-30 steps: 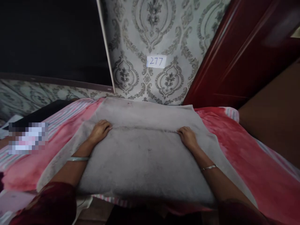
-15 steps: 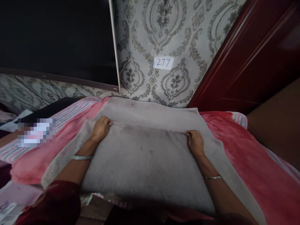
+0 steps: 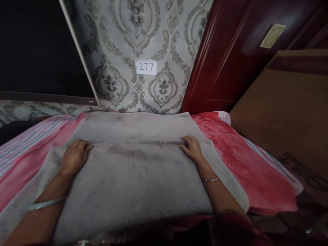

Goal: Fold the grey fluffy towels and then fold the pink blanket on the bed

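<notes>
A grey cloth [image 3: 143,177] with soft, fuzzy-looking fabric lies spread before me, its near part folded over so that a crease runs across it. A small reddish mark shows on its far strip. At the crease's left end, my left hand [image 3: 75,155] is closed, fingertips and thumb together on the cloth's edge. At the right end rests my right hand [image 3: 193,148], with thumb and forefinger apart and touching the cloth. Beneath lies a pink-red blanket [image 3: 246,171] with striped edging, showing on both sides.
Behind the cloth stands a patterned wall with a paper label [image 3: 146,67] reading 277. A dark television screen [image 3: 38,48] is at upper left. A dark red door panel [image 3: 230,44] and a cardboard box [image 3: 287,109] stand on the right.
The view has shifted to the right, bringing more of the box into sight. My right thumb and forefinger have parted from their pinch. The crease lies flatter.
</notes>
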### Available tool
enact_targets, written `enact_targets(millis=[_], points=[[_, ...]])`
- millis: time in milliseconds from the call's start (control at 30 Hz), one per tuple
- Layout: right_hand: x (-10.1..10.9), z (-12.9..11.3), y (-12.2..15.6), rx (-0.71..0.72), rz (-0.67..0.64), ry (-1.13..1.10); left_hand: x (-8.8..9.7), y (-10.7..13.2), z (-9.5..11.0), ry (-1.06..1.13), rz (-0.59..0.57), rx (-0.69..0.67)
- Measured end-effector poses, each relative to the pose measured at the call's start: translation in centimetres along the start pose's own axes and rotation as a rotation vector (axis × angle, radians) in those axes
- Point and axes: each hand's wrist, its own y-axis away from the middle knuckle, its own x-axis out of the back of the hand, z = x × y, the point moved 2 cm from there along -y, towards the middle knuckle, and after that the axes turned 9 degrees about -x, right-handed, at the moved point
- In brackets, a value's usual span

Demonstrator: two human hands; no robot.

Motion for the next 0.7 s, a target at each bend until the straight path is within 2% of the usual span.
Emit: enact_targets(millis=[100, 200, 367, 633, 700], points=[[1.4, 2.0, 0.3, -0.093, 0.054, -0.005, -0.2, -0.2, -0.2, 0.007, -0.006, -0.004], [2.3, 3.0, 0.5, -0.107, 0.08, -0.028, -0.3, -0.3, -0.2, 0.02, -0.002, -0.014], [2.2, 2.6, 0.7, -0.092, 0.013, -0.013, -0.4, -0.4, -0.1, 0.028, 0.011, -0.017], [2.2, 2.0, 0.4, -0.073, -0.104, 0.144, -0.8, -0.3, -0.7, 0.005, -0.006, -0.072], [2.3, 2.1, 0.3, -0.095, -0.082, 0.181, -1.0, -0.1, -0.7, 0.005, -0.027, -0.093]])
